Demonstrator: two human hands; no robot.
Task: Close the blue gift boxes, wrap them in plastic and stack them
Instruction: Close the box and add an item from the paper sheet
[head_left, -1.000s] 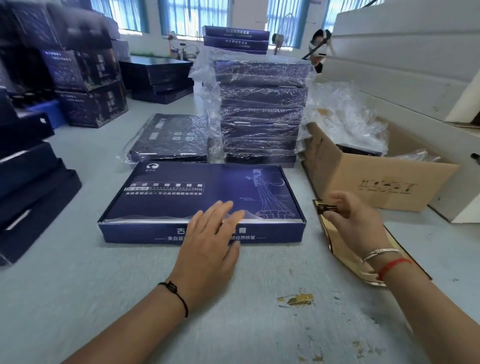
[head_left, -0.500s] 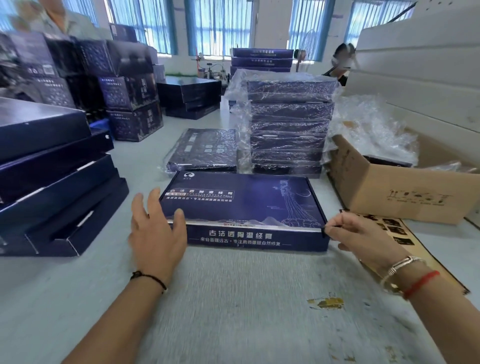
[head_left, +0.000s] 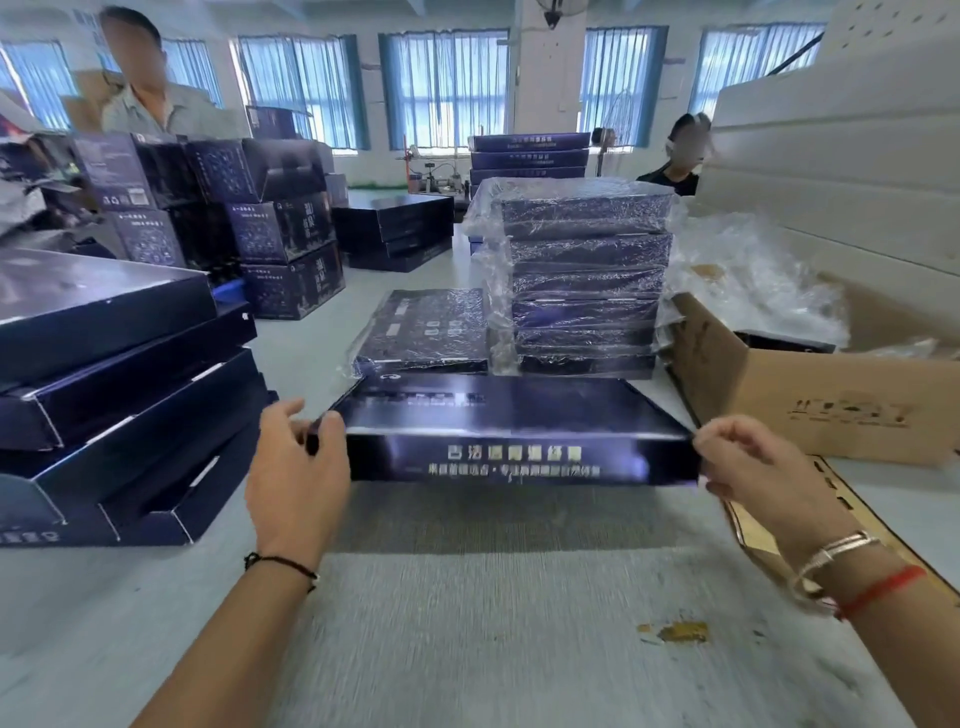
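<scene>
A flat blue gift box (head_left: 519, 431) with gold lettering on its front side hangs lifted off the grey table, its lid down. My left hand (head_left: 298, 467) grips its near left corner and my right hand (head_left: 753, 467) grips its near right corner. Behind it stands a stack of plastic-wrapped blue boxes (head_left: 587, 280), with a single wrapped box (head_left: 426, 332) lying flat to the stack's left.
Unwrapped blue boxes (head_left: 114, 395) are piled at the left edge. A cardboard carton (head_left: 810, 395) holding clear plastic bags (head_left: 753, 280) sits at the right, with a brown and gold card (head_left: 841, 509) beside it. Two people stand at the back. More boxes fill the far table.
My left hand left the lid and moved to the left corner; my right hand took the right corner. Both now hold the box raised off the table, and my view has tilted upward.
</scene>
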